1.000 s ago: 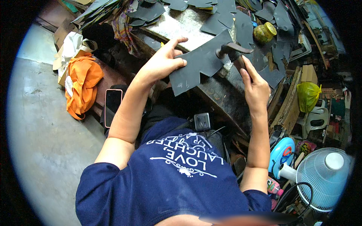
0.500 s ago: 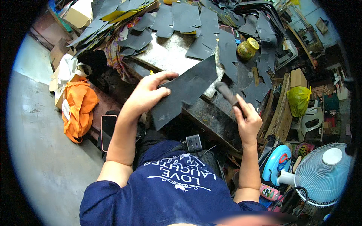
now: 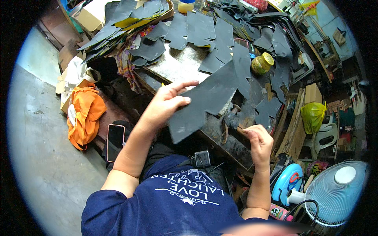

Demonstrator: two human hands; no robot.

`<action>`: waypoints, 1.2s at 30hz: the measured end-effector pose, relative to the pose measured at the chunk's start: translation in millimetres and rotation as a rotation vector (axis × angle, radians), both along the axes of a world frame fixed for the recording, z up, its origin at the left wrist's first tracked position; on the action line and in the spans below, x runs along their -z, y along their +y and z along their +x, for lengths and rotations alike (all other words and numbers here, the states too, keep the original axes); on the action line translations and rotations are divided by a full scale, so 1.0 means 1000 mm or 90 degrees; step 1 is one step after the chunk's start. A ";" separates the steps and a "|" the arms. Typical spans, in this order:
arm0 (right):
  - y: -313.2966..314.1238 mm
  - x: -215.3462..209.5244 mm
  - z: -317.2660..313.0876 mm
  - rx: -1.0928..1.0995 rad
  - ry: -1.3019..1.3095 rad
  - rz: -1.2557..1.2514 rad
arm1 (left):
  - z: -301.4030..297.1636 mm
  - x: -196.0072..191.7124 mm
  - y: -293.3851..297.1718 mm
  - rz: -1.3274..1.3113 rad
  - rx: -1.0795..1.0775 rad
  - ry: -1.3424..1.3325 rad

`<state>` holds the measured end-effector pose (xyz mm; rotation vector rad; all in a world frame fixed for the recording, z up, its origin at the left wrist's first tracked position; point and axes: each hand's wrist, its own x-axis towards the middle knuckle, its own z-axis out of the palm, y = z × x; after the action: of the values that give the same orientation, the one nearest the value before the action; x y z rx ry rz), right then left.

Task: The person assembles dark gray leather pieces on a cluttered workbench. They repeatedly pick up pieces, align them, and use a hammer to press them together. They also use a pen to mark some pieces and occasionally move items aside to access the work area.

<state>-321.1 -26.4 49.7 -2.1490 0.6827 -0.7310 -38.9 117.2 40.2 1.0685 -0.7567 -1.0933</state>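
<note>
My left hand (image 3: 163, 104) pinches the left edge of a flat black sheet piece (image 3: 208, 98) with straight edges and a notch at its lower side. The sheet hangs tilted over the near part of the dark workbench (image 3: 232, 147). My right hand (image 3: 259, 145) is closed with the fingertips together, at the handle end of a hammer (image 3: 231, 119). The hammer's dark head has a round face and a thin brownish curved end, and is low over the bench beside the sheet. Part of the handle is hidden by my fingers.
Cut black pieces (image 3: 201, 29) lie across the bench, with stacks at the far left and right. A yellowish jar (image 3: 262, 63) stands on the right. A phone (image 3: 115, 142) and an orange bag (image 3: 87, 112) are left; a fan (image 3: 334, 192) is right.
My right hand and the hammer have come down toward the bench, and the hammer has turned. The black sheet has shifted slightly right in view with my left hand.
</note>
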 end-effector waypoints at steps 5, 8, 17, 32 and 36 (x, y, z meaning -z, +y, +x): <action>-0.004 -0.001 0.038 -0.091 -0.075 0.574 | -0.060 0.011 -0.038 -0.134 -0.005 0.029; -0.022 -0.002 0.067 -0.033 -0.264 0.429 | -0.060 0.015 -0.047 -0.047 0.060 -0.017; -0.148 0.004 0.083 0.090 -0.154 0.283 | 0.006 0.047 -0.112 0.072 -0.303 -0.987; -0.149 0.036 0.099 0.083 -0.066 0.458 | 0.007 0.057 -0.109 -0.130 -0.442 -0.903; -0.150 0.025 0.091 0.075 -0.151 0.515 | 0.007 0.051 -0.107 -0.174 -0.453 -0.863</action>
<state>-230.2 -175.9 24.3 -1.2748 0.8056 -0.6120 -31.7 10.0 -11.3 1.6055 -1.3399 0.4804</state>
